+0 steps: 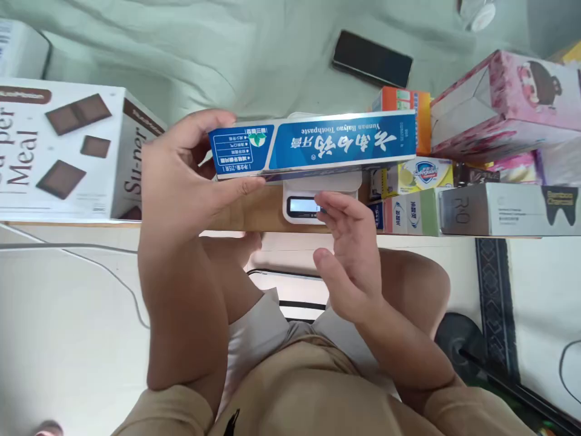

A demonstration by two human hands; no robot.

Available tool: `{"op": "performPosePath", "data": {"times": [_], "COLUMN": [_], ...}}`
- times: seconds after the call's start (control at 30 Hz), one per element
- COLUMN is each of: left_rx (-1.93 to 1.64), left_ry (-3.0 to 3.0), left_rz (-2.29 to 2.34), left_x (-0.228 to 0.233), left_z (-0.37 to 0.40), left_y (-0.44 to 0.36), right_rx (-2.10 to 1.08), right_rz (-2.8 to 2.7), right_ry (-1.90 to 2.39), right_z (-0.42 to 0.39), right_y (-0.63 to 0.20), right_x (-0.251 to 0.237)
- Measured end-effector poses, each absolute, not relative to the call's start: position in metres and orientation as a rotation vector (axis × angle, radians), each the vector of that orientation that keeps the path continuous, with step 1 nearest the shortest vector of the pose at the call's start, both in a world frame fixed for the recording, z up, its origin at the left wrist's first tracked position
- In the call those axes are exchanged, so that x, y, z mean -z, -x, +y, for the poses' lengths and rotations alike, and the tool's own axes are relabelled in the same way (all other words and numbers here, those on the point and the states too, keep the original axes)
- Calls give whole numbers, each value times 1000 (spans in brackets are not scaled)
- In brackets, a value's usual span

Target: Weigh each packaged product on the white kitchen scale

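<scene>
My left hand (195,163) grips one end of a blue toothpaste box (340,142), its thumb along the near edge and fingers behind. The box is held sideways over a small white digital scale (322,215), and its printed face looks upside down from here. Much of the scale's plate is hidden beneath the box, but its lit display shows. My right hand (351,254) is beside the scale's display, palm turned inward, thumb and fingers apart, holding nothing. Its fingertips overlap the display's right end; whether they touch it I cannot tell.
A large white box with chocolate pictures (63,151) stands at the left. To the right are a pink box (531,109), an orange box (423,121), a yellow Safeguard pack (426,174) and a silver box (508,209). A black phone (372,59) lies on the green cloth (254,54).
</scene>
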State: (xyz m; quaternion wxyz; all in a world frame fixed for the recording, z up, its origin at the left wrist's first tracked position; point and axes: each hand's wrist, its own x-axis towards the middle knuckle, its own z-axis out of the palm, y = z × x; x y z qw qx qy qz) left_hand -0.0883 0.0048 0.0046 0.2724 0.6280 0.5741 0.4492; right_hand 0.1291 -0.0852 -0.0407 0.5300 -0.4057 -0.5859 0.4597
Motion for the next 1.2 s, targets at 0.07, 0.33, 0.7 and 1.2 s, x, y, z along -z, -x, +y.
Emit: {"op": "performPosePath", "data": {"times": [0.07,0.33,0.7,1.2], "left_rx": [-1158,-1160,-1020,-1382], "left_ry": [-1685,-1738,-1767,-1693], "left_rz": [1558,1513,1568,1223], "left_x": [2,-2,12,41], "left_z": [8,11,13,17], "left_y": [87,90,110,94], "right_rx": [-1089,-1109,-787,-734], "right_rz": [-1397,-1379,-1364,-1363], "right_ry": [968,951,1232,1249], "right_z": [-85,-81,-71,-66], "right_y": [-132,-137,-138,-142], "right_x": [43,45,46,42]}}
